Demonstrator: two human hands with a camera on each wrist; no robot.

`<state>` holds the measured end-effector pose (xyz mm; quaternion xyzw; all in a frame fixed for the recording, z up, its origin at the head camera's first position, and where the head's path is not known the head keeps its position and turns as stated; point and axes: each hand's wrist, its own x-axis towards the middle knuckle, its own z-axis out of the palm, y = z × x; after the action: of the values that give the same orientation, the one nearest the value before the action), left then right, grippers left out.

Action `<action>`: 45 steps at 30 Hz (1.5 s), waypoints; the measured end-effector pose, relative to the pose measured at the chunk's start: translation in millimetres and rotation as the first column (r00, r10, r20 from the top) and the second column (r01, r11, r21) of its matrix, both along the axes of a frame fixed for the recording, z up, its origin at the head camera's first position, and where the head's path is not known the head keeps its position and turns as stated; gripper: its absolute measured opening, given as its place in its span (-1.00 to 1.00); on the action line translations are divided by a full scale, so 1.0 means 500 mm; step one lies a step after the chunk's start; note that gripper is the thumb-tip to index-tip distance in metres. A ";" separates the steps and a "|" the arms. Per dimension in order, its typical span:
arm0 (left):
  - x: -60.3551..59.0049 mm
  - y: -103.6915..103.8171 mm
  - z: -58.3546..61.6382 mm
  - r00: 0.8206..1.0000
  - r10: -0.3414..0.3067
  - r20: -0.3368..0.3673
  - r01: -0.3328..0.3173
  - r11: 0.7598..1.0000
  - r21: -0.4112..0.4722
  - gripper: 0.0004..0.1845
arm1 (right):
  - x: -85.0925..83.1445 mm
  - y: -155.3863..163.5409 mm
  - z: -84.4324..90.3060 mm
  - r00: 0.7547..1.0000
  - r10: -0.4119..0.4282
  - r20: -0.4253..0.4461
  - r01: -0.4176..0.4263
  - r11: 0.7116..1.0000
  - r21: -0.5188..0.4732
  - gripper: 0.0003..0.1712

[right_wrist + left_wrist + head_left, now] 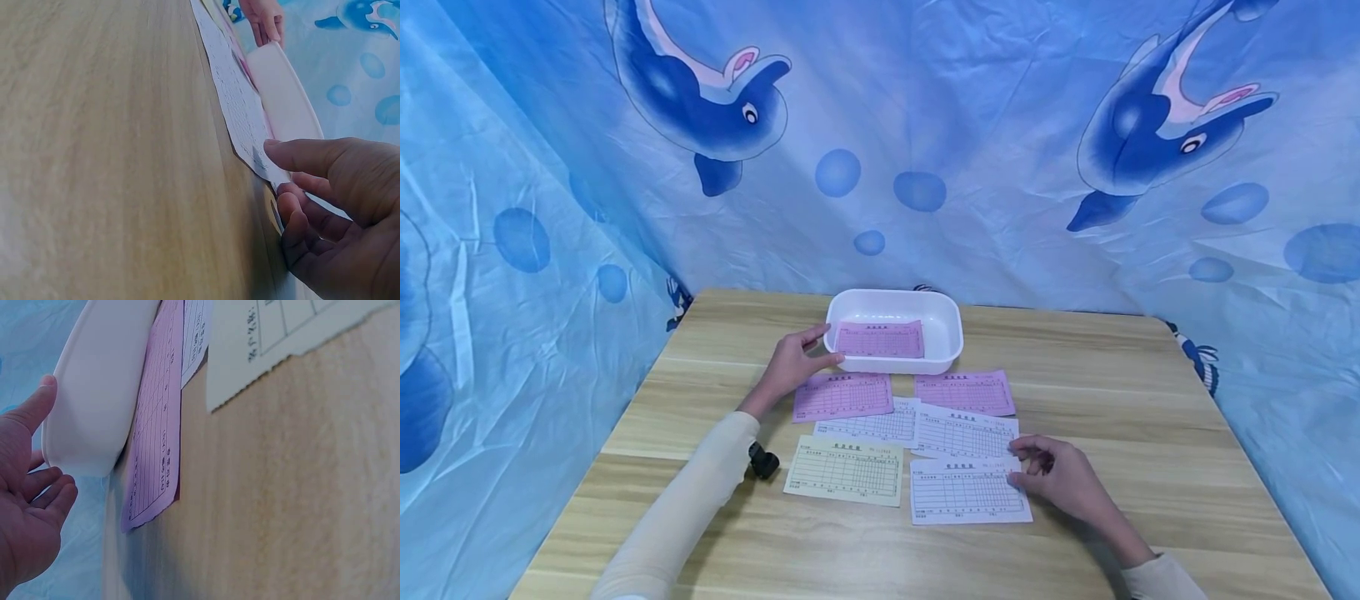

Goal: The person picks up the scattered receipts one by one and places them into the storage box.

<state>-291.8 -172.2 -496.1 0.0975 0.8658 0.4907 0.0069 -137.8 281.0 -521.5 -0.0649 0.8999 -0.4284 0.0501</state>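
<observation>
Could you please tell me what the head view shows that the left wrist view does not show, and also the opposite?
Only the head view: the right hand by the right edges of two white slips, the pink slip inside the white tub, and the small black object near the left sleeve.

Only the left wrist view: the palm side of the left hand.

Both: the left hand at the tub's end, with the near pink slip, a white slip and the yellow slip on the table.
</observation>
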 end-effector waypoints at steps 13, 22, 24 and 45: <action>0.001 0.002 -0.004 1.000 0.003 0.008 -0.003 1.000 0.006 -0.17 | 0.004 -0.001 -0.014 0.999 0.033 -0.007 -0.033 0.999 0.005 -0.64; -0.001 0.000 -0.005 1.000 -0.003 -0.006 0.004 1.000 0.001 -0.15 | 0.007 0.000 -0.004 0.998 0.054 -0.028 -0.055 0.998 -0.014 -0.81; -0.002 -0.001 -0.005 1.000 -0.007 -0.007 0.007 1.000 0.005 -0.13 | 0.007 0.002 -0.003 0.997 0.062 -0.041 -0.063 0.998 -0.021 -0.83; -0.007 -0.003 -0.011 1.000 -0.015 -0.015 0.016 1.000 0.027 -0.15 | -0.007 0.015 0.040 0.989 -0.037 0.140 0.067 0.974 -0.215 -0.74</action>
<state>-295.3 -173.6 -501.7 0.1079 0.8583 0.5016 0.0027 -141.5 288.6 -501.6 -0.0171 0.8429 -0.5298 0.0922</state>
